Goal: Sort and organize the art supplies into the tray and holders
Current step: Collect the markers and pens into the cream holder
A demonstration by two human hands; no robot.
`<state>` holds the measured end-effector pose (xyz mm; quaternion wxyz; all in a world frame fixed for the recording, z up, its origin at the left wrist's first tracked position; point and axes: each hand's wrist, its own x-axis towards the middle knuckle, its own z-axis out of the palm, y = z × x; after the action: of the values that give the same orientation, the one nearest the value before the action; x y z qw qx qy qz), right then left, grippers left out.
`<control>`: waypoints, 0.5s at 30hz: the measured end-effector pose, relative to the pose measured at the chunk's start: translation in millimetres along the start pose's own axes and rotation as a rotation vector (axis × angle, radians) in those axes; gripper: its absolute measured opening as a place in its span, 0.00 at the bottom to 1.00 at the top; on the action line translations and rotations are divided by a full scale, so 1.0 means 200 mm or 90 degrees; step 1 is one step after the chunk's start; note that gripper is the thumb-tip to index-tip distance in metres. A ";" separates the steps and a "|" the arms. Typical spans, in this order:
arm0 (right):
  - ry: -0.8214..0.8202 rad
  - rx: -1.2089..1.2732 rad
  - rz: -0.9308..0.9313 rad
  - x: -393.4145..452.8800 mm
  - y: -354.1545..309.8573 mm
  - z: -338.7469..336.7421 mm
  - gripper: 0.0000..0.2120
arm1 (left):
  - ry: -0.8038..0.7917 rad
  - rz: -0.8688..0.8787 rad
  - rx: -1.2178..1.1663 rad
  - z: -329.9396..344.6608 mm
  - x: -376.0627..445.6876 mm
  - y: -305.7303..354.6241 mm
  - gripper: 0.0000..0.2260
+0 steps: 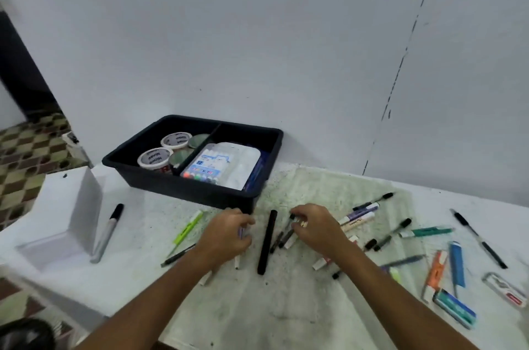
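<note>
Black tray (183, 189), speckled white table (143, 235), brown-checkered floor (25, 155).

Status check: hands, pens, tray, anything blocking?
Left hand grips pens; right hand pinches a black-capped marker. Black tray holds tubs and marker pack; many pens loose on the table. Long black marker lies between the hands.

Black plastic divided tray (148, 149) on white speckled table (143, 235), holding white labelled tubs (156, 158). Left hand (229, 232) and right hand (313, 225) each grip pens; long black marker (266, 242) lies between them.
</note>
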<state>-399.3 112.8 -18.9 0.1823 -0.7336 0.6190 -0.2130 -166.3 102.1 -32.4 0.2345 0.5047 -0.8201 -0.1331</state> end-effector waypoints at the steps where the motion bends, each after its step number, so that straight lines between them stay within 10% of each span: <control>1: -0.009 -0.011 0.006 0.03 -0.02 0.04 0.17 | 0.018 -0.013 0.000 -0.02 -0.03 -0.06 0.15; 9: -0.081 -0.229 0.120 0.17 -0.16 0.21 0.32 | 0.012 -0.080 -0.023 -0.07 -0.15 -0.33 0.06; 15: -0.062 -0.113 0.145 0.22 -0.20 0.25 0.17 | 0.016 -0.082 -0.095 -0.07 -0.13 -0.38 0.08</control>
<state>-334.1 76.0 -35.6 0.1695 -0.6812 0.7052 -0.0998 -90.7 91.4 -61.6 0.2730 0.5392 -0.7705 -0.2023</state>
